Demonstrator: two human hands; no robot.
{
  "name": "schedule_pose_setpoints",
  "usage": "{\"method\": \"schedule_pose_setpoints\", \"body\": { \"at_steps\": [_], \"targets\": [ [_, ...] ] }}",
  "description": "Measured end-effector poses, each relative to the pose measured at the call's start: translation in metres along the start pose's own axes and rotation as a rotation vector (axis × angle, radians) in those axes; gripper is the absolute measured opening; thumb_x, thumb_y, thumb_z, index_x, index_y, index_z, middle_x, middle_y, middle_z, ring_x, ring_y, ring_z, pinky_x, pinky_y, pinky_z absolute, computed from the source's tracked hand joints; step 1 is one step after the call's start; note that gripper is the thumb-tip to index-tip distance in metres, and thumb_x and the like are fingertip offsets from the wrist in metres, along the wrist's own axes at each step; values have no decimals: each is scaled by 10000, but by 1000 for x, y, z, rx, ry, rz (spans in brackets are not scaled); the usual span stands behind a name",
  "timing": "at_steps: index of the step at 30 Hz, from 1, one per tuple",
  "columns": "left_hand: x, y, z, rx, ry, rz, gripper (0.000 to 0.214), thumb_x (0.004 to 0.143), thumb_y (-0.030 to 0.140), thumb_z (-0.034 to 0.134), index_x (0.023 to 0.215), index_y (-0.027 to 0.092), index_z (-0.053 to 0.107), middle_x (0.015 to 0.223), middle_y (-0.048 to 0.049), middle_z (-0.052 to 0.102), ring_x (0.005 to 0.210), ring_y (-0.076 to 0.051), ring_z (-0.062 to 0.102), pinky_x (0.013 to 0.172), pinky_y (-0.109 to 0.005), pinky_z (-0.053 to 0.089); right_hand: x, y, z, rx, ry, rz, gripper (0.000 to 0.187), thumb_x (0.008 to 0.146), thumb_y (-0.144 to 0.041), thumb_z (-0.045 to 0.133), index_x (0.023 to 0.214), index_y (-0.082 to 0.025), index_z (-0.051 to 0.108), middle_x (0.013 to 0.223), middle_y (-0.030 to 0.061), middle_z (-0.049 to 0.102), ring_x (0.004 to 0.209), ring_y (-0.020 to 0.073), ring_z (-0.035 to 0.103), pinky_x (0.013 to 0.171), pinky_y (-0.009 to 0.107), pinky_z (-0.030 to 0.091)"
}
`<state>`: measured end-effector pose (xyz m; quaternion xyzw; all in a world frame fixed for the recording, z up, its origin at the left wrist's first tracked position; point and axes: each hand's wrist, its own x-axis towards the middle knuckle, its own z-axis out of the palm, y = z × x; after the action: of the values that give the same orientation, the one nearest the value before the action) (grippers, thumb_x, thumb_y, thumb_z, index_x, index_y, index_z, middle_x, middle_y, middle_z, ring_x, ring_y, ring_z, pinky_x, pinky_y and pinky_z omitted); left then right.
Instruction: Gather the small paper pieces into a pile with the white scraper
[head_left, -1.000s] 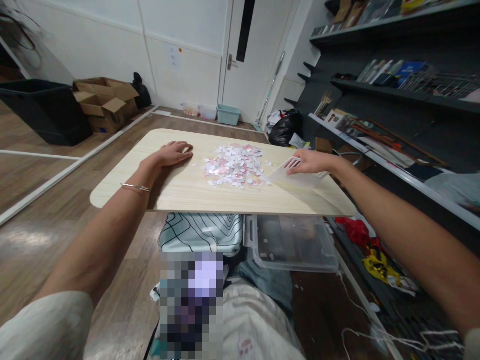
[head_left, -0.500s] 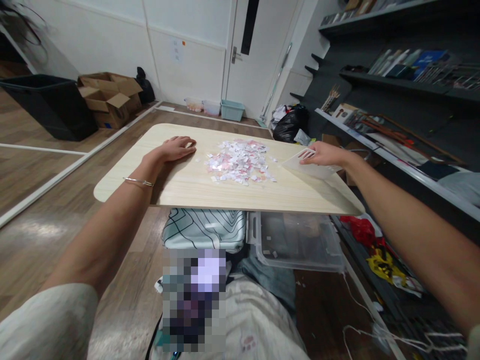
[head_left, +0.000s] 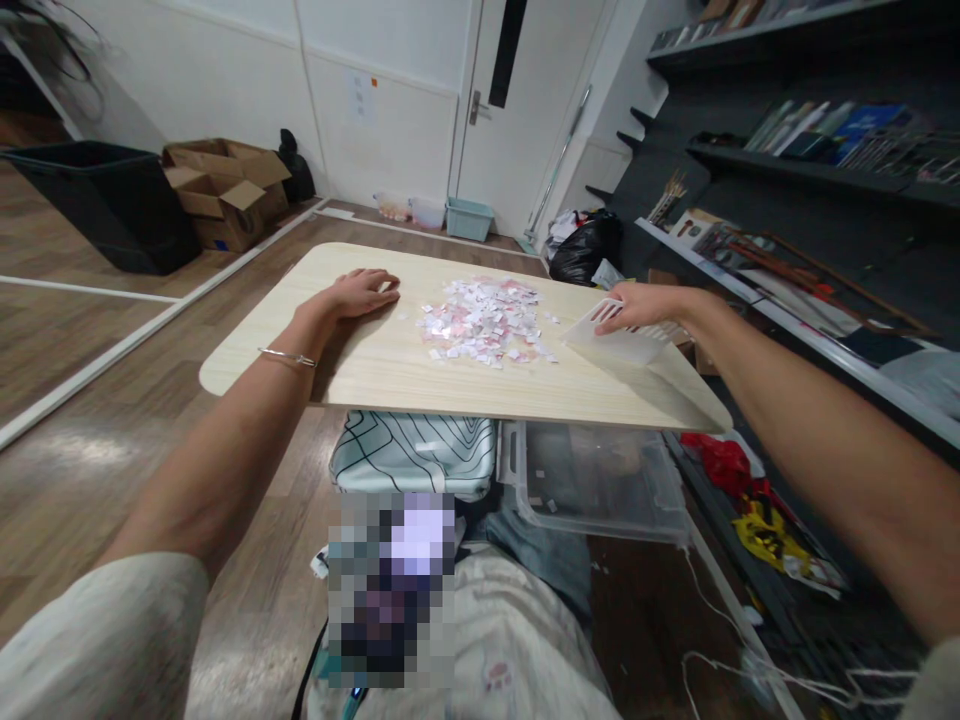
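Head view: flat slotted panel (head_left: 624, 348) in right hand (head_left: 641, 305) near paper scraps (head_left: 487, 322)

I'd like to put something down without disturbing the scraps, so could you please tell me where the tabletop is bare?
Bare tabletop runs between the paper scraps and the front edge. Another free patch lies between the left hand and the tabletop's left edge. The scraps crowd the middle; on the right, the right hand holds a white slotted sheet.

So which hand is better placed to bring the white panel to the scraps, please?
Probably the right hand: it holds the white panel beside the paper scraps; the left hand holds nothing visible.
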<state>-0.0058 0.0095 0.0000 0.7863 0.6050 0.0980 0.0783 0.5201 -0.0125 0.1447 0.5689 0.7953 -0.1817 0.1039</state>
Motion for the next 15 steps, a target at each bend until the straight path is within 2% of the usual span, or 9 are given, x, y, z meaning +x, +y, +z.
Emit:
{"method": "schedule_pose_setpoints", "body": {
  "at_steps": [4, 7, 10, 15],
  "targets": [
    [-1, 1, 0, -11, -3, -7, 760, 1065, 658, 390, 1655, 235, 616, 1771, -114, 560, 1629, -373, 480, 1349, -522, 370, -33, -8, 13, -25, -39, -64, 692, 714, -808, 892, 995, -175, 895, 943, 92, 865, 891, 326, 782, 744, 352, 595],
    [-1, 1, 1, -23, 3, -6, 785, 1053, 682, 391, 1661, 239, 615, 1772, -106, 558, 1634, -371, 469, 1358, -516, 357, -61, -16, 29, -66, -35, -103, 687, 765, -814, 832, 1059, -200, 918, 837, 47, 843, 877, 328, 773, 762, 347, 580],
    [-1, 1, 1, -43, 9, -6, 788, 1045, 675, 408, 1664, 238, 622, 1765, -112, 566, 1631, -389, 464, 1354, -538, 360, -86, -25, 45, -78, -26, -139, 626, 804, -757, 807, 1116, -231, 939, 829, 53, 854, 881, 348, 780, 779, 368, 593],
    [0, -1, 2, -57, 20, 0, 769, 1040, 665, 421, 1665, 265, 625, 1770, -99, 565, 1636, -388, 459, 1349, -550, 370, -105, -32, 53, -79, -15, -190, 590, 839, -738, 776, 1150, -266, 945, 861, 79, 874, 938, 369, 791, 821, 389, 606]
  ]
}}
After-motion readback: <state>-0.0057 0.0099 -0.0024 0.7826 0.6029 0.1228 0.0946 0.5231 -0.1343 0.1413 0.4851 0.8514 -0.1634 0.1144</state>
